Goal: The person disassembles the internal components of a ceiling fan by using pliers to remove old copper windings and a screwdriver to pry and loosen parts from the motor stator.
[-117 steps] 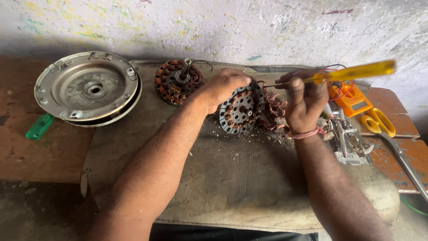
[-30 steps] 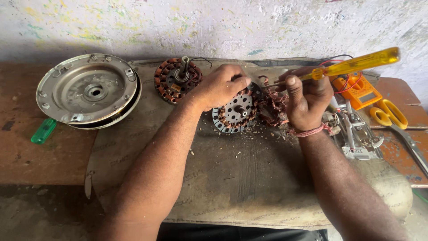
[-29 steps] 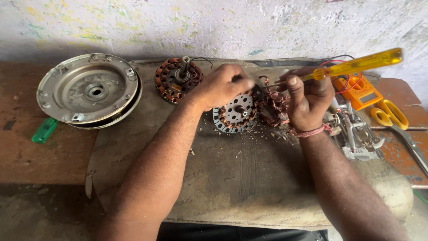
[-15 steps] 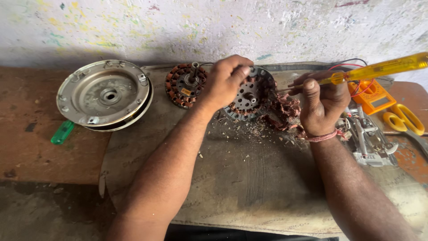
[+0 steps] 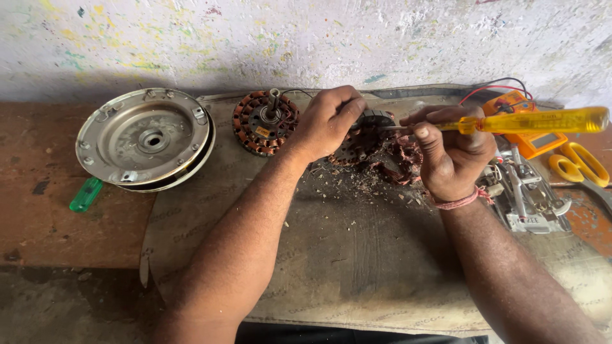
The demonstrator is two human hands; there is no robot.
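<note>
My left hand [image 5: 328, 121] grips a round slotted fan stator core [image 5: 363, 137] and holds it tilted on edge on the cloth. My right hand [image 5: 452, 153] holds a screwdriver with a clear yellow handle [image 5: 535, 121]; its metal tip points left into the core. A tangle of pulled copper winding wire [image 5: 398, 159] hangs beside the core, under my right hand. Bits of insulation debris [image 5: 357, 185] lie scattered below.
A second wound stator with a shaft [image 5: 264, 121] lies to the left. A round metal fan housing [image 5: 145, 139] sits on the wooden bench, with a green-handled tool [image 5: 86, 194] near it. At right are an orange multimeter [image 5: 529, 127], yellow-handled scissors [image 5: 580, 162] and a metal tool [image 5: 526, 197].
The core has been lifted from lying nearly flat to tilted on edge in my left hand. The screwdriver has stayed at the core throughout, and the view has shifted.
</note>
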